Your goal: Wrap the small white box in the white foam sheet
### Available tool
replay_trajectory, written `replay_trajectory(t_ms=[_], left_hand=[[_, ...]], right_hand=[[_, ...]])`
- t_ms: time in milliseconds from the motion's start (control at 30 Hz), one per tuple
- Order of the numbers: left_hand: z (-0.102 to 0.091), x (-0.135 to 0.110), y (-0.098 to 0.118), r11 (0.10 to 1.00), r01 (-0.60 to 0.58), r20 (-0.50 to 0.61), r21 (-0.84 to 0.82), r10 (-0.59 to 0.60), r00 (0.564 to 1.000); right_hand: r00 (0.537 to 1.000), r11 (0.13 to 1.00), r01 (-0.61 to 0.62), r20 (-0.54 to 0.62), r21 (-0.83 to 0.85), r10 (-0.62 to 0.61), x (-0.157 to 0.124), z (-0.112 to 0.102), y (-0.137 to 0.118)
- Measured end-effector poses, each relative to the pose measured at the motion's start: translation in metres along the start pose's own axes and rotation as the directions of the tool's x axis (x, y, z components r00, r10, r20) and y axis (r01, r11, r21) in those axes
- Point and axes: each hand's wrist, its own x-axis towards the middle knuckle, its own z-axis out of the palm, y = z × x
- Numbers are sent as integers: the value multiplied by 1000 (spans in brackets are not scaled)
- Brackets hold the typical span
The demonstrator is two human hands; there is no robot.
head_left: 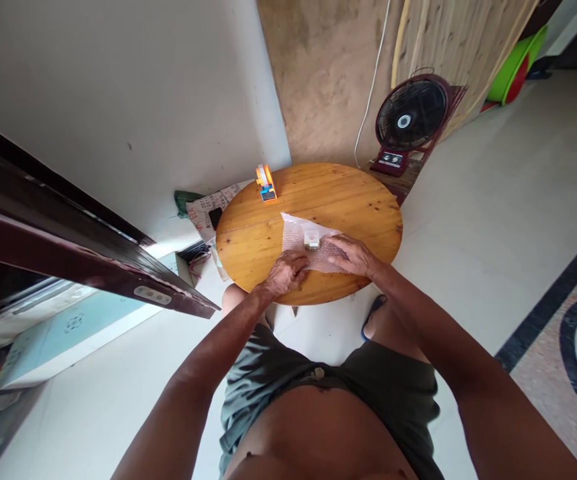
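A sheet of clear bubble wrap [293, 230] lies spread on a round wooden table [248, 250]. On its middle sits a small whitish box [312, 241]; its printing is too small to read. My left hand [288, 272] is at the near left edge of the sheet, its fingers curled down onto the wrap. From the right, my right hand [352, 255] rests on the wrap with fingers stretched and apart, their tips close to the box. An orange and blue tape dispenser [267, 185] stands at the table's far left.
A dark red fan [411, 117] stands on the floor beyond the table's right side. A door edge [168, 280] juts in from the left. Left of the table, a printed sack [206, 217] bears a dark phone-like object [215, 217]. Walls rise behind the table.
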Motion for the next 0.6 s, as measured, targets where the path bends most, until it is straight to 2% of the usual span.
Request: replay_trajectory(t_ms=[133, 300, 433, 600], left_hand=[[-8, 2, -2, 1000, -14, -2, 6, 14, 1000], [-16, 12, 1, 1000, -4, -26, -6, 4, 1000], [-20, 17, 2, 999, 31, -32, -32, -32, 999], [-20, 21, -2, 995, 46, -25, -86, -48, 999]], right_hand=[[999, 999, 19, 43, -45, -17, -9, 1, -11], [993, 991, 68, 101, -118, -56, -6, 6, -24], [995, 988, 20, 103, -154, -4, -1, 9, -28], [992, 994, -43, 117, -101, 55, 8, 5, -21]])
